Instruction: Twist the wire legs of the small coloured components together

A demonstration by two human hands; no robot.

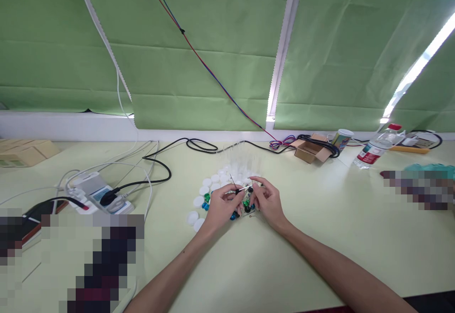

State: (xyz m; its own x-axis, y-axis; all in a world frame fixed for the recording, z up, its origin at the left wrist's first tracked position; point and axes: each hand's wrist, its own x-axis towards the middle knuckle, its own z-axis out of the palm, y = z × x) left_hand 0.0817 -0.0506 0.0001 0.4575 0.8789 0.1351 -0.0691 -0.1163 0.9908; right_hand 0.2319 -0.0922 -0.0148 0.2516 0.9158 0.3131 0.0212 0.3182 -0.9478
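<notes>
My left hand (223, 205) is closed, its thumb and forefinger pinching a thin shiny rod (246, 188) with a dark part at its left end. My right hand (267, 203) pinches the other end of this rod. A thin dark stick (232, 179) rises beside the left fingertips; whether it belongs to the rod I cannot tell. Under and between the hands lie small green pieces (246, 203), black pieces and blue pieces (233, 216), partly hidden by the fingers. White round caps (198, 202) spread to the left. Clear tubes (242, 161) stand just behind the hands.
Black cable (170, 173) runs along the back to a small open cardboard box (310, 151). Right of it stand a canister (341, 140) and a water bottle with a red cap (373, 148). A white power strip (101, 192) with plugs lies left. Both sides have blurred patches.
</notes>
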